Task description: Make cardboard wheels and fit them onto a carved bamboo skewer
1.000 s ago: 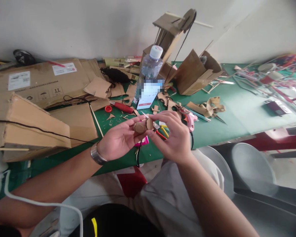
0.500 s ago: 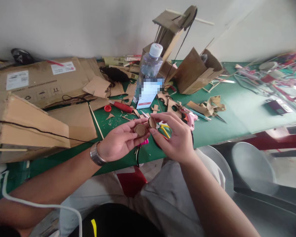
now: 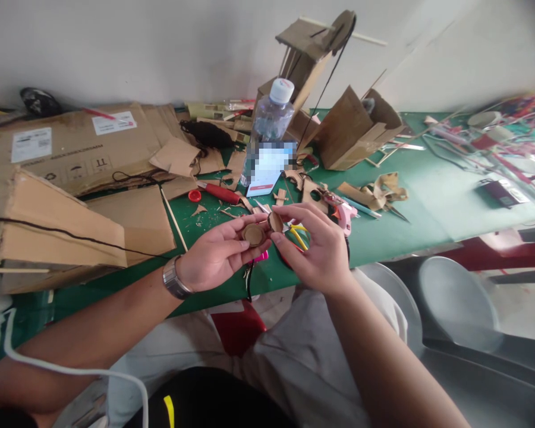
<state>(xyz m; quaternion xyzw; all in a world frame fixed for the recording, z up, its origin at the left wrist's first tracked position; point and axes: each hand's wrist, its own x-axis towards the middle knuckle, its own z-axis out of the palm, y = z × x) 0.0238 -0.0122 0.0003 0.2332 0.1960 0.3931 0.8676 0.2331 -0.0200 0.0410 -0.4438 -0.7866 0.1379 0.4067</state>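
Note:
My left hand (image 3: 216,252) lies palm up over the near edge of the green table (image 3: 428,202), its fingers curled round a round brown cardboard disc (image 3: 252,234). My right hand (image 3: 315,246) pinches a smaller cardboard disc (image 3: 275,222) between thumb and forefinger, right beside the first disc and touching it. A metal watch (image 3: 175,279) sits on my left wrist. Yellow-handled pliers (image 3: 296,233) lie on the table just behind my right hand.
Flattened cardboard boxes (image 3: 71,178) cover the left of the table. A water bottle (image 3: 271,119), a phone (image 3: 267,169), a red knife (image 3: 220,193), a pink glue gun (image 3: 341,211) and cardboard models (image 3: 352,128) lie behind my hands. White stools (image 3: 455,297) stand at the right.
My right hand has drawn the small disc slightly up and apart from the larger disc, whose flat face now shows in my left hand. Both hands stay in place.

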